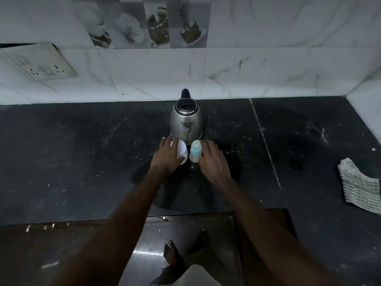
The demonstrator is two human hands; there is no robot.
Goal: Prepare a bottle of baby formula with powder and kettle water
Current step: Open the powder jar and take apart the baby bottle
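Observation:
A steel kettle (186, 118) with a black lid and handle stands at the back of the dark counter, spout facing me. In front of it stands a white powder container (182, 151) and, to its right, a small baby bottle (195, 151) with a blue collar and clear cap. My left hand (168, 154) lies over the container's left side, fingers curled around it. My right hand (212, 159) rests against the bottle's right side, fingers loosely spread; whether it grips the bottle I cannot tell.
A striped cloth (359, 186) lies at the counter's right edge. A switch and socket plate (39, 62) hangs on the tiled wall at the left. The counter's front edge (185, 213) runs below my forearms, with the floor and my feet beneath.

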